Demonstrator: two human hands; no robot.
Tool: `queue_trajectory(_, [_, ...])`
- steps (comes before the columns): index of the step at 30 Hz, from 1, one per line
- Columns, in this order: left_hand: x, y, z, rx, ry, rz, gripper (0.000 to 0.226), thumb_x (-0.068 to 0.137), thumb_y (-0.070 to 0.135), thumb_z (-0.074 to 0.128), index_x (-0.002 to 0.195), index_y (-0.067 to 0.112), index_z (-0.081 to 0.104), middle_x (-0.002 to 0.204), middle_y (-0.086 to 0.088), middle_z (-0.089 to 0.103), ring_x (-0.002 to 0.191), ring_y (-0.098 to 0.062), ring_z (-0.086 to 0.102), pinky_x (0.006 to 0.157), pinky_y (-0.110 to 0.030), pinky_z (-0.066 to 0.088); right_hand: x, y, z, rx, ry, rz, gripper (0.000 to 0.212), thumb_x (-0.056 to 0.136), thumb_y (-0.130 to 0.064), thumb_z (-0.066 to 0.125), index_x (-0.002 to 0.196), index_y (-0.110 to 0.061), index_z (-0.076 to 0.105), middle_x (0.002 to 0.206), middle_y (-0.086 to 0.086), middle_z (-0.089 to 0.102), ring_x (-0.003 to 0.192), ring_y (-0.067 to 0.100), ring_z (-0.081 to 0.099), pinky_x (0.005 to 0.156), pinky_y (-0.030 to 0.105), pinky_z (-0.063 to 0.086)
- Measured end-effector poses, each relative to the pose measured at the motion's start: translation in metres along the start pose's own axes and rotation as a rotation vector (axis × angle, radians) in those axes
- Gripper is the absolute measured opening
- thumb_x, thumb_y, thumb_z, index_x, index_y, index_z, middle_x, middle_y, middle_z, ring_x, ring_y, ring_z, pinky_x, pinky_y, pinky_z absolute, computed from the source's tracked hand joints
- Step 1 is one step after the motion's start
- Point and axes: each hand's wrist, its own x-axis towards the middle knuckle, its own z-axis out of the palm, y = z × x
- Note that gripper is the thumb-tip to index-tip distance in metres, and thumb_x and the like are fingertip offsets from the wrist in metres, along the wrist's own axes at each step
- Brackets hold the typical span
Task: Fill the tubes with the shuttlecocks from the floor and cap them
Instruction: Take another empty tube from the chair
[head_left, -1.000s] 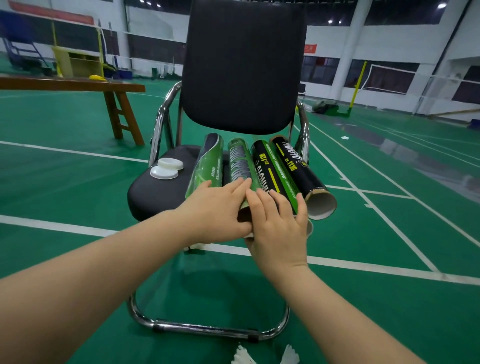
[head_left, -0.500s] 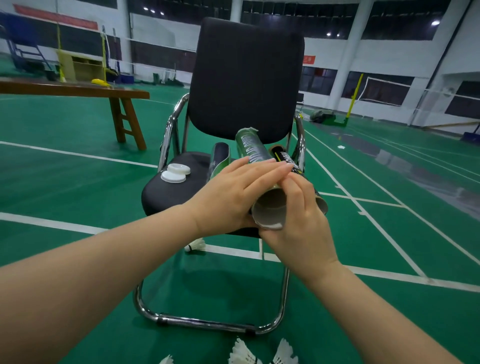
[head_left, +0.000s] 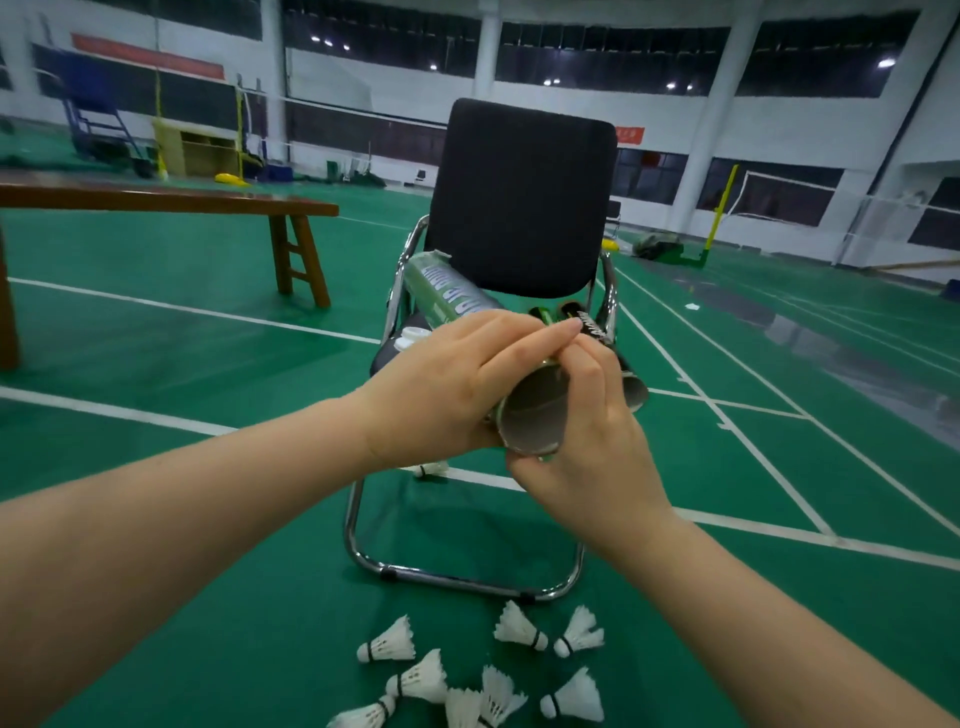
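While the left hand (head_left: 447, 387) curls over a green tube (head_left: 451, 297), the right hand (head_left: 589, 447) grips its open end above shuttlecocks (head_left: 422, 678).

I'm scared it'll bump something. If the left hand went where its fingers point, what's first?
Probably the black tube on the chair, just beyond the left hand, though depth is unclear.

1. Green sports-hall floor (head_left: 208, 364), white lines: white feather shuttlecocks (head_left: 421, 680) lie clustered before the chair, 1 more under its seat.
2. Black padded chrome-framed chair (head_left: 519, 197) stands on floor; seat carries white round caps (head_left: 413, 336) and 2 dark cardboard tubes (head_left: 589, 327).
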Motion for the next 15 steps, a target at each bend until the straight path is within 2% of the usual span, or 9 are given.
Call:
queue_trajectory(2, [-0.028, 0.009, -0.022, 0.032, -0.064, -0.038, 0.08, 0.073, 0.031, 0.069, 0.137, 0.005, 0.027, 0.12, -0.019, 0.054, 0.11, -0.026, 0.046, 0.099, -0.032, 0.035, -0.008, -0.027, 0.007, 0.115, -0.065, 0.002, 0.071, 0.061, -0.018, 0.063, 0.124, -0.014, 0.03, 0.125, 0.001, 0.032, 0.115, 0.018, 0.038, 0.093, 0.01, 0.028])
queue_trajectory(4, [-0.059, 0.02, -0.038, 0.031, -0.127, -0.102, 0.086, 0.067, 0.03, 0.073, 0.137, 0.005, 0.028, 0.118, -0.02, 0.055, 0.107, -0.027, 0.046, 0.097, -0.032, 0.035, -0.02, -0.049, 0.019, 0.237, -0.159, 0.011, 0.068, 0.063, -0.023, 0.06, 0.124, -0.017, 0.03, 0.124, 0.007, 0.038, 0.112, 0.016, 0.039, 0.092, 0.016, 0.034])
queue_trajectory(7, [-0.111, 0.037, -0.047, -0.026, -0.222, -0.235, 0.095, 0.06, 0.024, 0.08, 0.137, 0.004, 0.028, 0.115, -0.021, 0.056, 0.102, -0.025, 0.046, 0.089, -0.029, 0.036, -0.043, -0.075, 0.047, 0.355, -0.333, 0.084, 0.074, 0.06, -0.019, 0.066, 0.123, -0.024, 0.027, 0.123, 0.015, 0.043, 0.107, 0.017, 0.04, 0.087, 0.024, 0.038])
queue_trajectory(9, [-0.145, 0.046, -0.045, -0.071, -0.296, -0.335, 0.102, 0.054, 0.022, 0.085, 0.137, 0.006, 0.027, 0.115, -0.02, 0.057, 0.1, -0.024, 0.049, 0.085, -0.028, 0.039, -0.063, -0.086, 0.069, 0.378, -0.435, 0.11, 0.08, 0.061, -0.017, 0.072, 0.128, -0.017, 0.028, 0.124, 0.015, 0.042, 0.108, 0.017, 0.04, 0.088, 0.025, 0.038])
queue_trajectory(11, [-0.174, 0.051, -0.042, -0.085, -0.38, -0.402, 0.107, 0.05, 0.022, 0.086, 0.138, 0.01, 0.027, 0.115, -0.017, 0.058, 0.098, -0.025, 0.056, 0.08, -0.029, 0.046, -0.081, -0.093, 0.091, 0.384, -0.511, 0.162, 0.081, 0.064, -0.015, 0.076, 0.132, -0.005, 0.033, 0.128, 0.014, 0.041, 0.109, 0.021, 0.043, 0.087, 0.032, 0.042])
queue_trajectory(13, [-0.198, 0.05, -0.036, -0.088, -0.461, -0.444, 0.11, 0.046, 0.023, 0.085, 0.138, 0.012, 0.027, 0.113, -0.013, 0.059, 0.091, -0.027, 0.062, 0.07, -0.032, 0.053, -0.095, -0.099, 0.11, 0.404, -0.568, 0.238, 0.081, 0.066, -0.017, 0.076, 0.133, -0.003, 0.033, 0.13, 0.011, 0.039, 0.11, 0.025, 0.047, 0.089, 0.036, 0.044])
queue_trajectory(15, [-0.218, 0.047, -0.027, -0.099, -0.518, -0.468, 0.11, 0.045, 0.025, 0.084, 0.139, 0.014, 0.026, 0.11, -0.011, 0.06, 0.088, -0.025, 0.063, 0.066, -0.03, 0.054, -0.107, -0.102, 0.129, 0.441, -0.619, 0.301, 0.079, 0.068, -0.016, 0.076, 0.133, -0.003, 0.033, 0.13, 0.011, 0.039, 0.113, 0.026, 0.047, 0.093, 0.037, 0.042])
